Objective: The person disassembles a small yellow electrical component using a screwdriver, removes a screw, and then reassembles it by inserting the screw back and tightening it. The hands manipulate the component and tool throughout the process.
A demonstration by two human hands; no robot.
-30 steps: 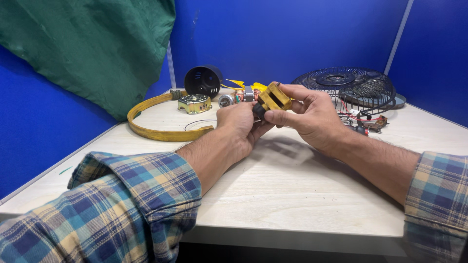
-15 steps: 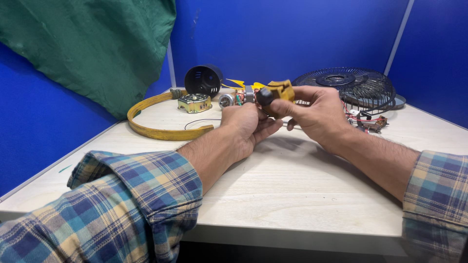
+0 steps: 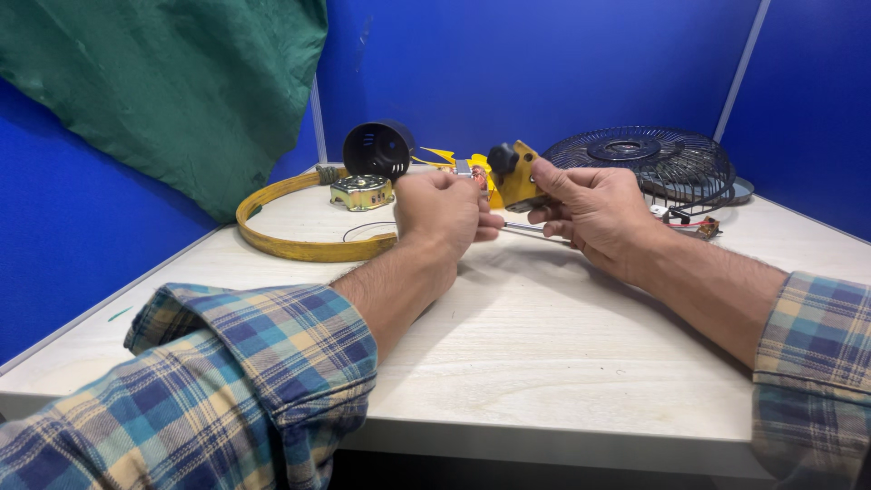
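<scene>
the yellow part with its black knob sits above the table, pinched in the right hand, just right of the left hand. a thin metal rod runs between the two hands. behind them lie a yellow ring, a small motor, a black cup and a wire fan grille; nothing blocks the hands. right fingers are clamped on the yellow part; the left fist is curled shut, pinching the rod's end.

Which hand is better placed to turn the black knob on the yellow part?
Probably the left hand: the right hand already grips the yellow part, while the left sits beside the black knob.
</scene>
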